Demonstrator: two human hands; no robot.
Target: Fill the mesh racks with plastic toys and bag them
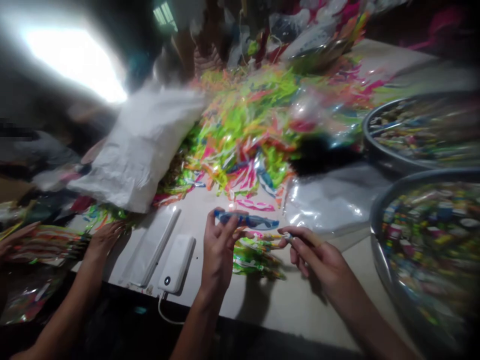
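Observation:
My left hand (219,245) pinches a flat, elongated blue piece (258,220) that points to the right, with a clear, shiny look. To its right, my right hand (309,252) has thumb and fingers closed on a thin stick with a pale end (288,236); blur hides its exact kind. Between and below the hands lies a small bundle of thin green and multicoloured pieces (253,262) on the white table (296,305). A flat pink piece (255,205) rests just beyond the blue one.
A large heap of bright flat pieces (247,125) covers the table beyond. Two round basins (375,235) of small colourful items stand right. A white sack (131,145), clear plastic bag (330,195), clear-topped case (153,245) and cabled white power bank (176,265) lie around. Another person's hands (103,240) work at left.

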